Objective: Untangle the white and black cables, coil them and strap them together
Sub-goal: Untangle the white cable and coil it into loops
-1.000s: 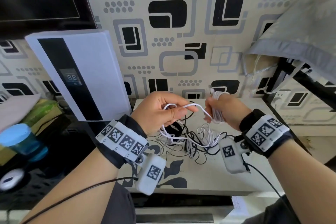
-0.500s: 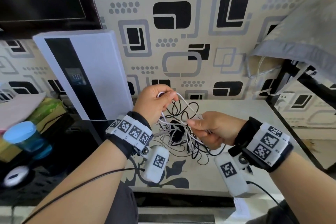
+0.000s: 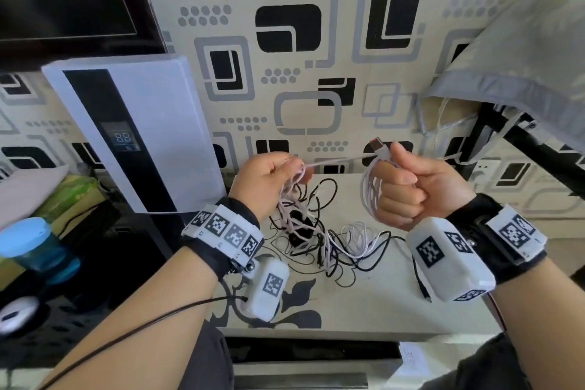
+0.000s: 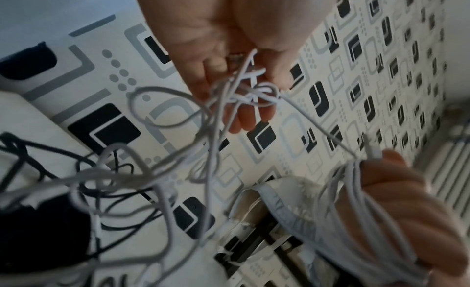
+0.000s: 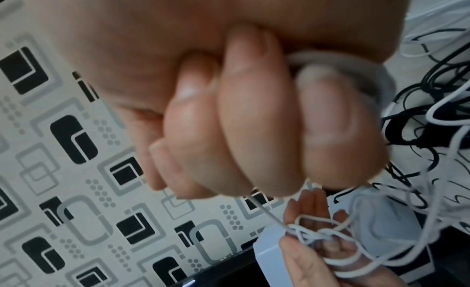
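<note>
Status: coiling of the white cable (image 3: pixel 368 192) is in progress; the task is judged less than half complete

1. The right hand (image 3: pixel 418 190) is closed in a fist with several turns of the white cable wound around its fingers. The USB plug (image 3: pixel 378 146) sticks up beside the thumb.
2. The left hand (image 3: pixel 269 182) is raised at the same height, fingers curled around a small knot (image 4: pixel 257 94) of white loops. 1 taut strand runs from this knot to the right hand.
3. The rest of the white cable hangs from the left hand to the table (image 3: pixel 373 301), where it is mixed with the black cable (image 3: pixel 329 190).
4. The black cable lies loose and uncoiled on the table, near the wall.

Remaining, as judged:
- free the knot
- finish winding the white cable
- separate and coil the black cable
- strap the 2 coils together

No strap can be identified in any view
</note>
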Available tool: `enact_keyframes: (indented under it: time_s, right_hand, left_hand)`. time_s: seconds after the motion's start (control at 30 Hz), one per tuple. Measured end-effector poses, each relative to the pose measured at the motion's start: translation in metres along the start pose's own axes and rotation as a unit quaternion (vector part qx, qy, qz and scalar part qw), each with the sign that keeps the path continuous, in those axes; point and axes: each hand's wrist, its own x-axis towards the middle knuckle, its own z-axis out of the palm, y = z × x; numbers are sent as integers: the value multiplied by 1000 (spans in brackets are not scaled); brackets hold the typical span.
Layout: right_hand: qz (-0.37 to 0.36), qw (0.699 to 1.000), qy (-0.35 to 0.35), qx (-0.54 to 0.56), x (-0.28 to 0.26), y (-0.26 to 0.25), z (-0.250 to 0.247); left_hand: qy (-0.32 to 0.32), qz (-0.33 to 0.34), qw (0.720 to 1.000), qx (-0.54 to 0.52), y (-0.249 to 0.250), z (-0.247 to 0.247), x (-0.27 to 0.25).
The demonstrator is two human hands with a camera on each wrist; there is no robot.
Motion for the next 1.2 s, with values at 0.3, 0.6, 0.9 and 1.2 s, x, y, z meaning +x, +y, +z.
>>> enact_keyframes:
  time_s: [0.3, 0.6, 0.9, 1.2]
  right_hand:
    - [-143, 981, 24, 129, -14, -19, -30]
    - [-345, 875, 267, 211, -32, -28, -53]
    - [-283, 883, 361, 102, -14, -18, -41]
    - [-114, 956, 241, -119, 19, 7, -10]
  left_hand:
    - [116, -53, 958, -257, -8, -13, 5]
    - [124, -82, 859, -490, -8, -23, 8]
    - [188, -113, 922, -318, -10, -22, 11]
    - [10, -246, 967, 63, -11, 2, 3]
